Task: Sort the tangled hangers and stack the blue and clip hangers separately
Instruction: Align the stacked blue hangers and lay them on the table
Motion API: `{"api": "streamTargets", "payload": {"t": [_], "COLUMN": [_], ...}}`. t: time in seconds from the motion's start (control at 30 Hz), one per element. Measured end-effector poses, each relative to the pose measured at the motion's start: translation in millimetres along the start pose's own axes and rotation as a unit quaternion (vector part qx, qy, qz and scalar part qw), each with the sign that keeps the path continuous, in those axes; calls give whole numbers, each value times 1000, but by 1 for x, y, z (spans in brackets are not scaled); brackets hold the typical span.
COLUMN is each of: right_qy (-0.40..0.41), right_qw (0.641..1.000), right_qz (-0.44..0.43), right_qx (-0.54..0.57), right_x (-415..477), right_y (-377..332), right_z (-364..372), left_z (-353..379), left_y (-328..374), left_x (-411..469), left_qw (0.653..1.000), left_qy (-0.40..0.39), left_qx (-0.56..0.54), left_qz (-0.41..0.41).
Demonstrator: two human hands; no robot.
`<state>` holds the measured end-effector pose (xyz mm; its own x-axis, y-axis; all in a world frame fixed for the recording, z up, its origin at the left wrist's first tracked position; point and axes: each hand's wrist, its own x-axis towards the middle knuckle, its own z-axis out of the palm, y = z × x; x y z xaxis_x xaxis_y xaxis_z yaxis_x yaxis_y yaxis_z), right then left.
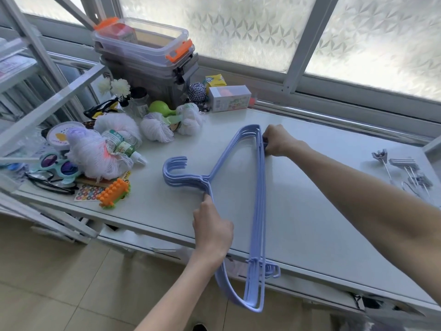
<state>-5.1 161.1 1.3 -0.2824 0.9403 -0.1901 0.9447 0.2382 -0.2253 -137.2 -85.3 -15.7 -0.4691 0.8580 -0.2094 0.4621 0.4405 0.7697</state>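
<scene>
Head view: a stack of light blue plastic hangers [260, 187] lies on the white tabletop [322, 223], hooks pointing left, lower shoulder end sticking out past the near tabletop edge over the tiled floor [47, 271]. Left hand [212, 231] has its grip closed around the slanted arm of the stack just below the neck, index finger stretched up along it. Right hand [278, 140] has its grip closed on the far corner of the stack, fingers curled round the bars; fingertips are hidden behind the hangers. Exact hanger count is hard to make out, bars overlap.

Metal clip hangers [403, 173] lie well apart at the right end of the tabletop, grey clips and wire tangled, partly cut off behind the right forearm.

Left end of the tabletop is cluttered: white fluffy yarn-like bundles [100, 151], an orange studded toy block [114, 192], teal round toy sunglasses [59, 164], black-framed glasses [51, 185], a sticker sheet [87, 194], a green-labelled white tube [124, 149], a lime green round object [160, 107], and a small white printed carton [230, 97]. Behind these sits a stack of clear plastic storage boxes with orange latches [145, 51], with a ball of black-and-white twine [196, 91] just beside it. Nothing lies between the blue stack and the clip hangers. A frosted patterned window [238, 27] runs behind. A white metal rack frame [47, 91] is cut off at left; its contents are blurred.
</scene>
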Motion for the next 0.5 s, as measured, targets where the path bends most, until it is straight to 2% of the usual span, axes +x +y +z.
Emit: {"api": "streamTargets", "payload": {"t": [0.23,0.5], "right_qy": [-6,37], "right_qw": [1000,997], "right_qz": [26,62], "right_qx": [10,34], "right_x": [1,0], "right_y": [2,-5], "right_z": [-10,-8], "left_z": [-1,-4], "left_y": [1,0], "left_x": [-6,-13], "left_qw": [1000,1000], "left_qy": [-7,-9], "left_qx": [9,13], "left_qz": [2,13]}}
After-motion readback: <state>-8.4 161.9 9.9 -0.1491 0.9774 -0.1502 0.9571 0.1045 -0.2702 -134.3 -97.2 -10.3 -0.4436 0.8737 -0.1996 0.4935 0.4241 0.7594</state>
